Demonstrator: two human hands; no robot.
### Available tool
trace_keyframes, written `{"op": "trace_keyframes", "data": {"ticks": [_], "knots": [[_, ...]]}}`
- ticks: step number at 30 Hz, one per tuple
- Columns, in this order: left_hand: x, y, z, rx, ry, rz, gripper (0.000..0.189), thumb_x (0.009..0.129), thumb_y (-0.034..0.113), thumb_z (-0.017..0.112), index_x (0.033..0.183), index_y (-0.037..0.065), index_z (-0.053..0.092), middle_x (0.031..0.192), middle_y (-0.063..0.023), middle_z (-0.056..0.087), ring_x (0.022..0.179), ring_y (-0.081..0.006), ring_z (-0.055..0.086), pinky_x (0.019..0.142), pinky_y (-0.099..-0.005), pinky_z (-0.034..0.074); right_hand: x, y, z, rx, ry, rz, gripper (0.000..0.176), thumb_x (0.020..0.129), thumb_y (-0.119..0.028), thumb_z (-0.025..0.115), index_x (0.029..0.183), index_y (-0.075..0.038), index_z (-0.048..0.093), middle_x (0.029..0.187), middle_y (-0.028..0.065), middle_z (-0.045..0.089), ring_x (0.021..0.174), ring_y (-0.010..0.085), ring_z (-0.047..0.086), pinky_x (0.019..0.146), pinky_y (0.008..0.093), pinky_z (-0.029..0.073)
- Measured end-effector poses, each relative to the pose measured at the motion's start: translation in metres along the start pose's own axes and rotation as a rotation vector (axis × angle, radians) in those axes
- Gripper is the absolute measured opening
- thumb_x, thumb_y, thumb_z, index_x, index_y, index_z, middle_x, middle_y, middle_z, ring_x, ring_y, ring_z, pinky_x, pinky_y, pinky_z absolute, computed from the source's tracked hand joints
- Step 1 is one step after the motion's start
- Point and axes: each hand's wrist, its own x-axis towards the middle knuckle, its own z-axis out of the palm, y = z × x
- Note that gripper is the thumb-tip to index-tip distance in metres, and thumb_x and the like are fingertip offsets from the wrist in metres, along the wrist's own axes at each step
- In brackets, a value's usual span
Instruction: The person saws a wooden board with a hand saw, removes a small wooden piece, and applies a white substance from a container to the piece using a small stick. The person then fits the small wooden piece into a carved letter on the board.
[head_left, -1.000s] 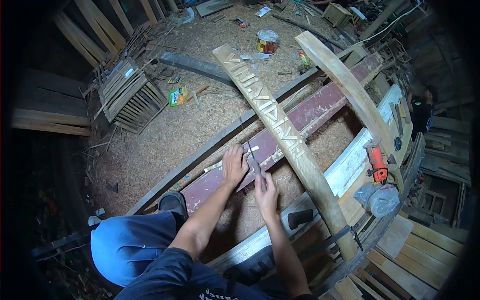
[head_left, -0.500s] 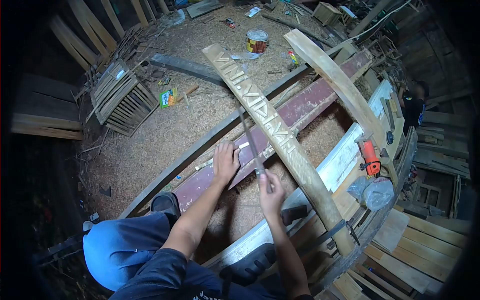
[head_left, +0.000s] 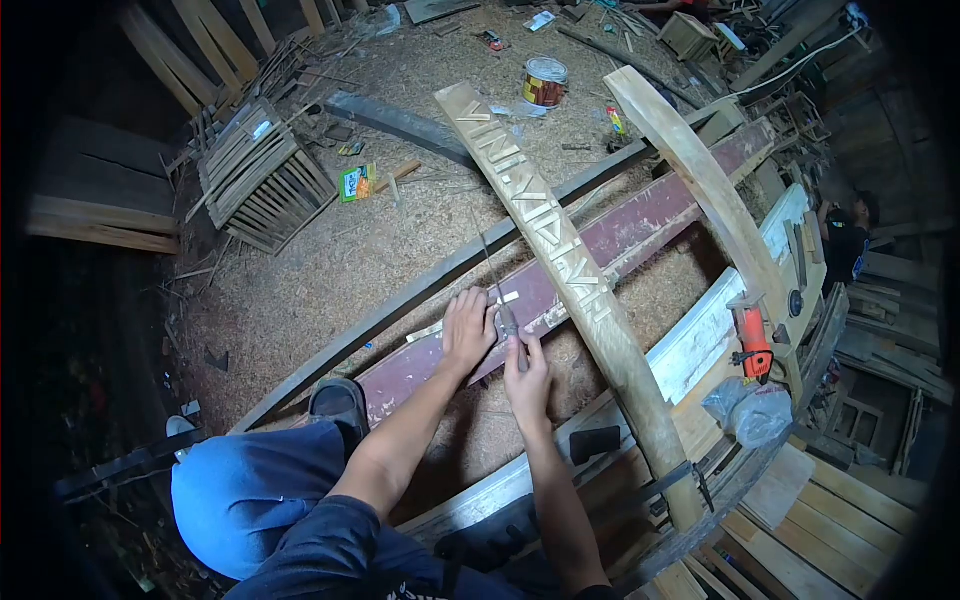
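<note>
My right hand (head_left: 527,378) is wrapped round the handle of a narrow handsaw (head_left: 507,318), whose thin blade points away from me and shows almost edge-on. My left hand (head_left: 468,330) presses a slim pale wood strip (head_left: 511,297) down on a worn maroon plank (head_left: 540,285). One end of the strip sticks out past my fingers, and the saw crosses it there. Just right of the saw, a long board with carved raised letters (head_left: 555,240) lies across the plank.
A clamp (head_left: 690,475) grips the carved board's near end. A red angle grinder (head_left: 752,345) and a plastic bag (head_left: 760,410) lie to the right. A paint can (head_left: 546,82) and a slatted crate (head_left: 262,180) stand on the shavings-strewn floor. Another person (head_left: 850,235) is at far right.
My right hand has drawn closer to my left, bringing the saw down to the strip with its blade turned edge-on. The whole view has shifted slightly as my head moved.
</note>
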Motion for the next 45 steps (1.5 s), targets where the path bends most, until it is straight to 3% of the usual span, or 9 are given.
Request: {"op": "trace_keyframes", "data": {"ticks": [6,9,14,17,24,27,35,40,45], "knots": [[0.0,-0.001,0.005,-0.027,0.059,-0.009,0.014,0.089,0.013,0.07,0.097,0.003,0.063,0.101,-0.0156,0.061,0.096,-0.0375,0.06,0.084,-0.0476,0.047,-0.059,0.011,-0.045,-0.125,0.015,-0.112,0.022,0.102,-0.021,0.067,0.113,-0.002,0.07,0.099,0.0247,0.073,0.094,0.0447,0.072,0.075,0.0476,0.057],[0.001,0.0,0.003,-0.036,0.078,0.028,0.014,0.091,0.014,0.07,0.097,0.004,0.063,0.101,-0.0149,0.062,0.099,-0.0367,0.059,0.087,-0.0463,0.046,-0.078,0.006,-0.084,0.024,-0.068,0.14,0.021,0.101,-0.019,0.069,0.114,-0.003,0.071,0.09,0.0197,0.072,0.079,0.0274,0.073,0.07,0.0379,0.055],[0.003,0.0,0.0,-0.033,0.042,0.037,0.015,0.093,0.015,0.069,0.1,0.003,0.062,0.101,-0.0154,0.061,0.099,-0.0369,0.058,0.088,-0.0459,0.045,-0.078,0.007,-0.082,-0.083,-0.074,0.116,0.021,0.101,-0.018,0.07,0.116,-0.003,0.073,0.088,0.0151,0.074,0.075,0.022,0.072,0.07,0.0346,0.055],[0.003,0.002,0.0,-0.028,0.042,0.041,0.017,0.094,0.017,0.066,0.1,0.002,0.061,0.101,-0.0176,0.06,0.1,-0.0384,0.057,0.088,-0.0464,0.045,-0.088,0.016,-0.068,-0.035,0.094,-0.124,0.019,0.102,-0.012,0.069,0.115,0.0,0.071,0.091,0.0085,0.075,0.082,0.0118,0.07,0.073,0.029,0.055],[0.002,0.004,0.0,0.01,0.011,0.024,0.016,0.094,0.017,0.064,0.102,0.003,0.06,0.104,-0.0153,0.06,0.104,-0.0354,0.056,0.093,-0.046,0.045,-0.046,-0.028,-0.061,-0.01,0.003,0.133,0.023,0.104,-0.013,0.066,0.12,0.002,0.068,0.103,0.0106,0.074,0.096,0.0136,0.069,0.085,0.0289,0.055],[0.004,0.004,0.0,-0.015,0.043,0.042,0.016,0.094,0.016,0.065,0.1,0.003,0.061,0.102,-0.0159,0.06,0.102,-0.0366,0.057,0.091,-0.0467,0.045,-0.022,-0.015,-0.034,0.168,0.111,0.091,0.031,0.101,-0.018,0.069,0.121,0.005,0.069,0.107,0.0201,0.076,0.101,0.0247,0.073,0.091,0.0364,0.057],[0.003,0.004,-0.002,0.005,-0.001,0.012,0.017,0.094,0.018,0.067,0.1,0.003,0.062,0.103,-0.0152,0.062,0.1,-0.036,0.058,0.087,-0.0458,0.046,0.005,-0.005,-0.004,0.148,0.017,0.117,0.027,0.1,-0.017,0.07,0.119,0.003,0.07,0.108,0.0219,0.076,0.102,0.0292,0.075,0.089,0.0392,0.057],[0.003,0.0,0.0,0.008,-0.002,0.05,0.018,0.093,0.018,0.063,0.1,0.001,0.061,0.103,-0.0154,0.059,0.098,-0.0336,0.056,0.086,-0.0442,0.044,0.004,-0.007,-0.005,-0.188,-0.031,-0.027,0.029,0.103,-0.025,0.065,0.12,-0.002,0.069,0.103,0.0265,0.074,0.095,0.0435,0.074,0.081,0.0482,0.058],[0.003,0.002,-0.002,-0.002,0.006,0.037,0.017,0.091,0.015,0.066,0.1,0.001,0.061,0.103,-0.0147,0.06,0.098,-0.0336,0.056,0.084,-0.0437,0.045,-0.002,-0.012,0.0,-0.128,-0.026,-0.044,0.029,0.104,-0.028,0.063,0.121,-0.006,0.068,0.1,0.028,0.073,0.094,0.0477,0.07,0.076,0.0544,0.056]]}}
